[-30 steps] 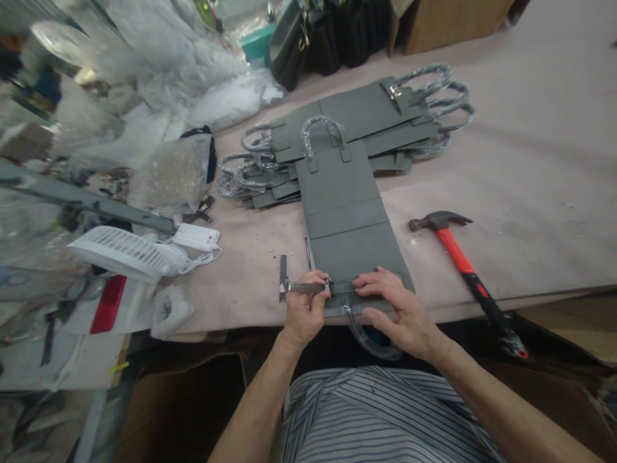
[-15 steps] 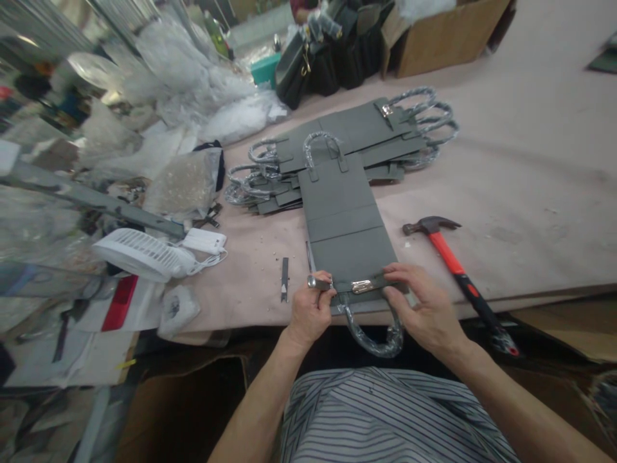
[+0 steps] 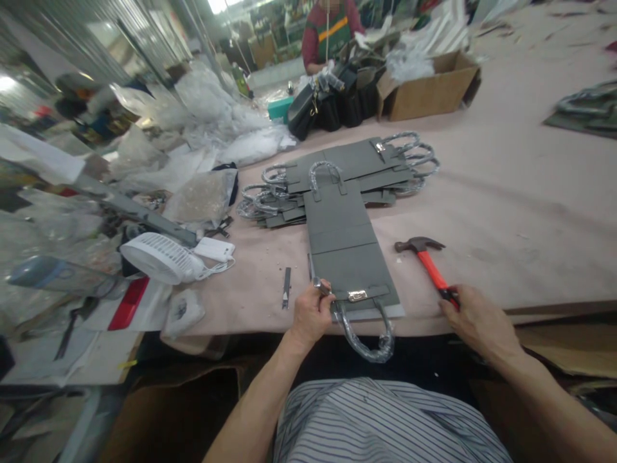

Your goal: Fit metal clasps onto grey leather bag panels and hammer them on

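Note:
A flat grey bag panel (image 3: 343,235) lies lengthwise before me, with a plastic-wrapped handle at each end. The near handle (image 3: 371,350) hangs past the table edge. Across the panel's near end runs a grey strap (image 3: 380,291) carrying a shiny metal clasp (image 3: 357,296). At the panel's near left corner, my left hand (image 3: 311,314) is closed round a short metal punch (image 3: 318,283), whose round end points up. My right hand (image 3: 477,321) is closed on the black grip of a claw hammer (image 3: 432,267) with a red shaft, lying on the table.
More grey bag panels (image 3: 347,154) with wrapped handles are stacked behind. A small dark flat tool (image 3: 286,288) lies left of the panel. Further left are a white fan (image 3: 159,257) and plastic bags. Dark bags (image 3: 332,106), a cardboard box (image 3: 429,90) and a person (image 3: 330,32) are at the back.
My right hand has let go of the strap, moved right and taken hold of the hammer's grip. My left hand stays at the corner with the punch. The view has tilted up.

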`<action>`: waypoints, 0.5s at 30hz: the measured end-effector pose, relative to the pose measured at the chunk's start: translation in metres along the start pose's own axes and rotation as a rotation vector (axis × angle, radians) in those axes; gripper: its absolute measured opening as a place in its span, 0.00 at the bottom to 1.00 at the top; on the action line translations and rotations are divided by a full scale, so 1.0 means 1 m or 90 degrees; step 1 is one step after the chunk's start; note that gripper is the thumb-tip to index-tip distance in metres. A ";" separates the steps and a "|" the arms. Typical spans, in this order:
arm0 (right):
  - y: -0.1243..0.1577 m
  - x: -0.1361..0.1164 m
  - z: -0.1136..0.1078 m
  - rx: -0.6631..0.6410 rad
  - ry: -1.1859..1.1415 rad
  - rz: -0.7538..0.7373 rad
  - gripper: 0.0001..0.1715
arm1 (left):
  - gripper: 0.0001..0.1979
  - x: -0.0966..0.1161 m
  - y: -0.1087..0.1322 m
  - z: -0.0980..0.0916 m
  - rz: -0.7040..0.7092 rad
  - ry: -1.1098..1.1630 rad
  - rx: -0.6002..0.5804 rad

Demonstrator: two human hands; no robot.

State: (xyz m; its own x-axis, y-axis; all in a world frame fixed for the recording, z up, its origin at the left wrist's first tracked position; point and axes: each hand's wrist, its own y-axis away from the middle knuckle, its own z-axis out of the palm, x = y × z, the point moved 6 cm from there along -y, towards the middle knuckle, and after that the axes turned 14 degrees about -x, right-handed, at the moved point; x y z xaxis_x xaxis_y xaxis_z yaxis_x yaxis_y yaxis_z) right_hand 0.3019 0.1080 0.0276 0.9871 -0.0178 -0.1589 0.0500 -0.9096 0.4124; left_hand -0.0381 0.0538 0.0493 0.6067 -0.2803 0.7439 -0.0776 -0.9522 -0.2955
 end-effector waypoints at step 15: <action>-0.014 0.011 -0.002 -0.020 -0.290 -0.008 0.12 | 0.07 -0.002 0.003 0.000 -0.015 -0.006 0.012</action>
State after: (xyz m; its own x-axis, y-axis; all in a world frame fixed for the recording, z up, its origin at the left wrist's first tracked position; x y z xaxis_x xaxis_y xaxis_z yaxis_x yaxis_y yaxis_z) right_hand 0.3119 0.1210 0.0222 0.8198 -0.1943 -0.5387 0.0727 -0.8978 0.4344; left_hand -0.0397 0.0516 0.0465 0.6155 -0.2566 0.7452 -0.0480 -0.9560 -0.2895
